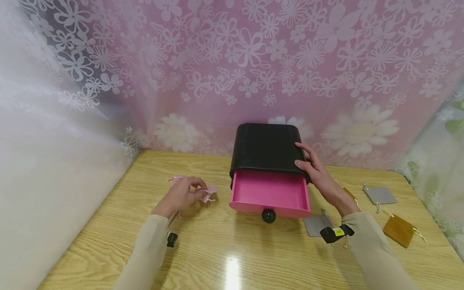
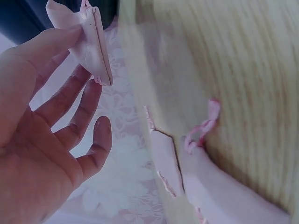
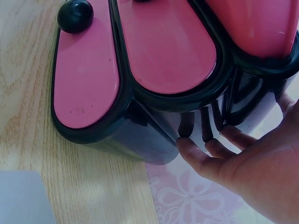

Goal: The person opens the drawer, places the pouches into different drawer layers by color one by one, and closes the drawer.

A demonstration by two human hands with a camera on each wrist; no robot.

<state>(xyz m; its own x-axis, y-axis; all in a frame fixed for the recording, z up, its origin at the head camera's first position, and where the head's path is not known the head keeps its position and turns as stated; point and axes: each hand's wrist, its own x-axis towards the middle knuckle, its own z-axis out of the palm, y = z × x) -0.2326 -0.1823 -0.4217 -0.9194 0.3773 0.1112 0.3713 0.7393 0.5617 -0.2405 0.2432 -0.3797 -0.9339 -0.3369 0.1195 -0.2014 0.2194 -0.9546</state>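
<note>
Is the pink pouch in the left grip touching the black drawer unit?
Apart. The head view shows it plainly: a strip of wooden tabletop lies between the pink pouch, held in the left grip, and the black drawer unit.

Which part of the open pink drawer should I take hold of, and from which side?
Likely the round black knob, pinched from the front: it juts out from the middle of the front panel. The right hand rests against the black cabinet, which may help steady it.
</note>
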